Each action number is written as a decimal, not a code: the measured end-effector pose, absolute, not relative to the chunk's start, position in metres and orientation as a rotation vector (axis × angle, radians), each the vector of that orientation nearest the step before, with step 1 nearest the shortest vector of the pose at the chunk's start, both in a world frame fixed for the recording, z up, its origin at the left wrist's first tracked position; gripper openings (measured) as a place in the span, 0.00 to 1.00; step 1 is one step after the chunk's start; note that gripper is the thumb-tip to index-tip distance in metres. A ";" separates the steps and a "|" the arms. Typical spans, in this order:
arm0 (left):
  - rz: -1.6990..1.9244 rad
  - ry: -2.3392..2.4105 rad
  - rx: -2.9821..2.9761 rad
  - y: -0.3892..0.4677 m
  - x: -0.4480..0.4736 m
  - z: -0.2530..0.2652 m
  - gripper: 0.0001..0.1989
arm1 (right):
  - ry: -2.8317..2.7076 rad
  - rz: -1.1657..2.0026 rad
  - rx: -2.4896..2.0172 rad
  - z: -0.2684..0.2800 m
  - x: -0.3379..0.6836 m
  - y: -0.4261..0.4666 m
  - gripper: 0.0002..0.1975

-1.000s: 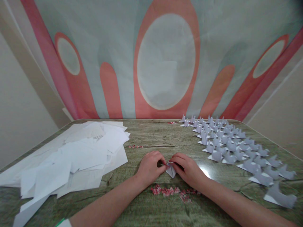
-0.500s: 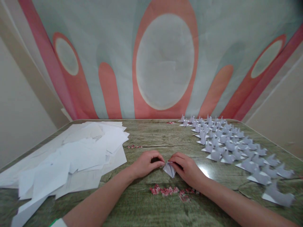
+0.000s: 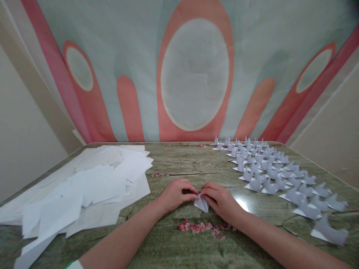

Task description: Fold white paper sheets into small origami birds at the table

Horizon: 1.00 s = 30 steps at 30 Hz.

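Between my hands, near the middle of the table, is a small folded white paper [image 3: 201, 204] with a point toward me. My left hand [image 3: 179, 194] pinches its upper left edge between thumb and fingers. From the other side my right hand [image 3: 220, 198] grips the upper right part, its fingertips close to those of the left. The fingers cover the paper's top, so the exact fold there is hidden.
Loose white paper sheets [image 3: 103, 183] lie in an overlapping pile on the left. Rows of folded white paper birds [image 3: 272, 172] stand on the right. The wood-patterned table [image 3: 174, 158] ends at a wall with a printed backdrop [image 3: 196, 74].
My left hand has shifted slightly right, bringing its fingertips closer to the right hand's at the paper's top. The folded paper has tilted a little; the right hand stays nearly in place.
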<state>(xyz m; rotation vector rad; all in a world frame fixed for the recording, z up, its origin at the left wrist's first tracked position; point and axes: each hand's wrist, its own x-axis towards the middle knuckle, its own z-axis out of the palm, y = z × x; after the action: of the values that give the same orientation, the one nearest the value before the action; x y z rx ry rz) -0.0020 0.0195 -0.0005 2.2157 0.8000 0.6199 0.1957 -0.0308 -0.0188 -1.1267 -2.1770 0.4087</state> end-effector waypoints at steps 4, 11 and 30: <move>0.623 0.839 2.239 0.017 -0.001 0.000 0.09 | -2.175 0.409 -1.137 -0.018 0.195 -0.031 0.10; 0.622 0.841 2.278 0.015 -0.001 0.002 0.08 | -2.183 0.396 -1.137 -0.019 0.195 -0.032 0.10; 0.636 0.967 2.524 0.002 0.004 0.003 0.08 | -2.196 0.392 -1.116 -0.018 0.195 -0.034 0.10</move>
<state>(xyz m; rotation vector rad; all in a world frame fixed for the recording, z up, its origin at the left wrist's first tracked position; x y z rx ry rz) 0.0045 0.0016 0.0028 2.5242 0.9667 0.6356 0.1952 -0.0340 -0.0182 -1.1159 -2.1956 0.3924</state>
